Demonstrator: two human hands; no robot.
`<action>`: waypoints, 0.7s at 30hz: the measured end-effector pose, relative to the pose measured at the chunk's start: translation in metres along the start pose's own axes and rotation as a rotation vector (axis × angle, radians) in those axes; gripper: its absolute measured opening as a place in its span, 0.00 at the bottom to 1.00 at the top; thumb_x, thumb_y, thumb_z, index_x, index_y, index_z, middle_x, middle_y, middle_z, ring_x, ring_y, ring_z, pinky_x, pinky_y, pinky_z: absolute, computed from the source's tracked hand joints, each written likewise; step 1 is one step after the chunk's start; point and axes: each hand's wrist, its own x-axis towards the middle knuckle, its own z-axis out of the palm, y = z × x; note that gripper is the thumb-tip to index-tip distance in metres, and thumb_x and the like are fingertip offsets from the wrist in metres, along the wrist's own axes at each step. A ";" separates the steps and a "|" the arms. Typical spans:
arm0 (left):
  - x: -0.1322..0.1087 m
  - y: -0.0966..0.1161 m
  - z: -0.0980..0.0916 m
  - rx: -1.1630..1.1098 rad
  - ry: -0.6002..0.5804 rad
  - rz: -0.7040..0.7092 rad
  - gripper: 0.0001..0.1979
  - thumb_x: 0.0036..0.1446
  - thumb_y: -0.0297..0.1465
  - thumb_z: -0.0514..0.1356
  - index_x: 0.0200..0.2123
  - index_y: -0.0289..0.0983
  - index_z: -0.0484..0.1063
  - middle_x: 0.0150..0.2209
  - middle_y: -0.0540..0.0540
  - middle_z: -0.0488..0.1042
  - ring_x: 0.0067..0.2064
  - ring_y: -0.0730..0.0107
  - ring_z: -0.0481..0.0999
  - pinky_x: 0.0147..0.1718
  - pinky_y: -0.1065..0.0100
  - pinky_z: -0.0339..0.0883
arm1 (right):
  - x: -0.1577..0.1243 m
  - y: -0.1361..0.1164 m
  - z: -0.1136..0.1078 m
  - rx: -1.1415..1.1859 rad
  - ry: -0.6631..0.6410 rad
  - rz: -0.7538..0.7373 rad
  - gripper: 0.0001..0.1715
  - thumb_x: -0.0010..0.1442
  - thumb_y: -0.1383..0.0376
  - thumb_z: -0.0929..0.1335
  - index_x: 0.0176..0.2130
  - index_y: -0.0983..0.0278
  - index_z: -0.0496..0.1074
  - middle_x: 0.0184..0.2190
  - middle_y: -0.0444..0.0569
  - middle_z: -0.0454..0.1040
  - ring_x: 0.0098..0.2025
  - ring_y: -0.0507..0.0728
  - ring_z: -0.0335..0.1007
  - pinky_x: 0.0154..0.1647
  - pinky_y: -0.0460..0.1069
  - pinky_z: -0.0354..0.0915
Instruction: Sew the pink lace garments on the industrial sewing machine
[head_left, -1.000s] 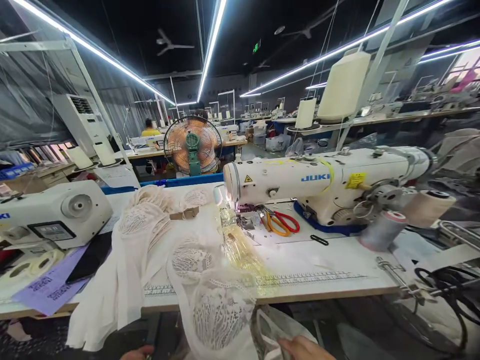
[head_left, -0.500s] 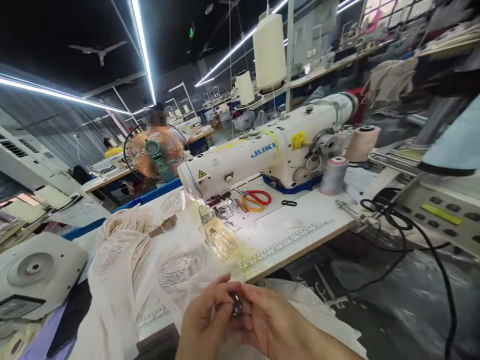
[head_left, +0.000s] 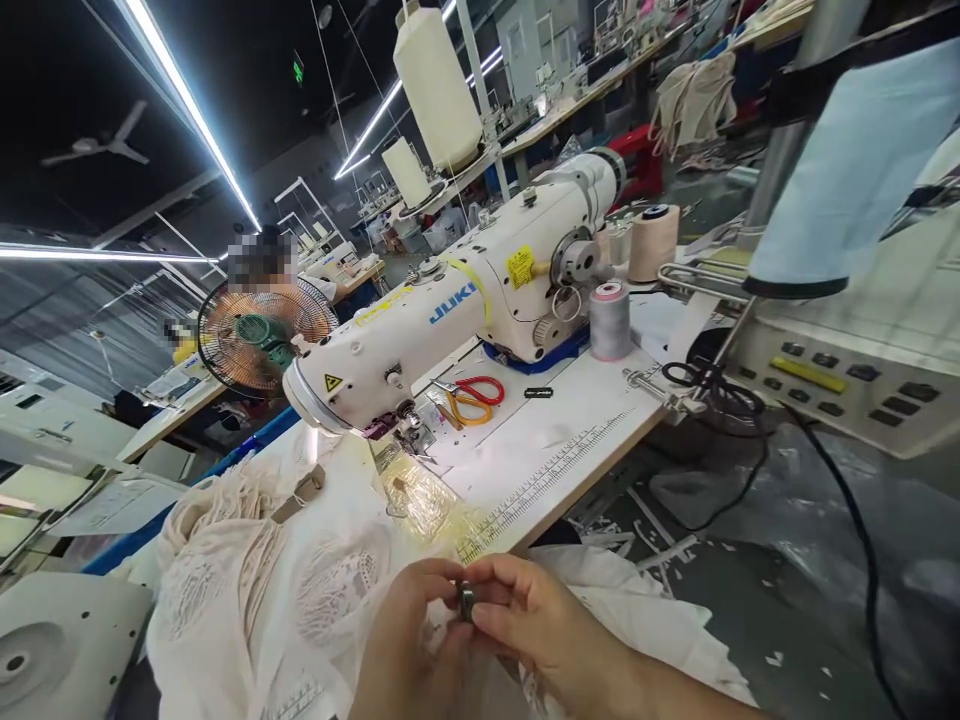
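Low in the head view, at the table's front edge, my two hands meet around a small shiny metal bobbin case point(head_left: 466, 602). My right hand point(head_left: 544, 625) pinches it between thumb and fingers. My left hand point(head_left: 409, 630) is closed against its other side, the fingers partly hiding it. Beyond them is a white sewing machine point(head_left: 442, 315), its needle area above a yellowish taped patch point(head_left: 420, 495). Pale lace-trimmed fabric point(head_left: 337, 580) lies on the left, and more white cloth point(head_left: 637, 610) hangs below my right forearm.
Red- and orange-handled scissors point(head_left: 474, 402) and a dark razor blade point(head_left: 538, 393) lie beside the machine. A grey thread cone point(head_left: 610, 322) stands at right, near a control box point(head_left: 847, 370) with black cables. A fan point(head_left: 262, 335) and a person are behind.
The view has swung, so the machine sits further left and is tilted more. My right thumb now presses the bobbin case, which has turned between my fingers.
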 end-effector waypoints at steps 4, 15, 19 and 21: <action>0.005 0.002 0.004 0.210 0.003 0.135 0.09 0.52 0.26 0.55 0.37 0.41 0.68 0.39 0.44 0.74 0.41 0.63 0.73 0.40 0.64 0.67 | -0.001 -0.006 -0.003 -0.037 0.011 0.003 0.27 0.37 0.57 0.78 0.34 0.66 0.70 0.29 0.45 0.74 0.33 0.52 0.70 0.36 0.48 0.65; 0.013 -0.008 0.018 0.171 -0.014 0.067 0.15 0.49 0.24 0.54 0.42 0.41 0.65 0.40 0.45 0.71 0.38 0.65 0.72 0.39 0.64 0.68 | 0.011 -0.007 -0.017 -0.247 0.032 -0.086 0.14 0.43 0.65 0.71 0.31 0.63 0.65 0.19 0.35 0.64 0.22 0.48 0.62 0.28 0.46 0.62; 0.019 -0.009 0.016 0.157 -0.001 0.068 0.15 0.49 0.25 0.54 0.43 0.41 0.64 0.39 0.46 0.71 0.36 0.67 0.72 0.38 0.65 0.68 | 0.012 -0.014 -0.020 -0.419 0.054 -0.206 0.12 0.43 0.69 0.67 0.31 0.62 0.63 0.23 0.39 0.66 0.27 0.50 0.64 0.29 0.45 0.61; 0.027 -0.011 0.009 0.212 0.006 0.081 0.15 0.50 0.26 0.54 0.43 0.41 0.64 0.39 0.45 0.71 0.37 0.66 0.72 0.38 0.65 0.68 | 0.011 -0.021 -0.022 -0.545 0.071 -0.361 0.12 0.44 0.70 0.66 0.32 0.62 0.62 0.30 0.43 0.66 0.32 0.52 0.66 0.34 0.47 0.65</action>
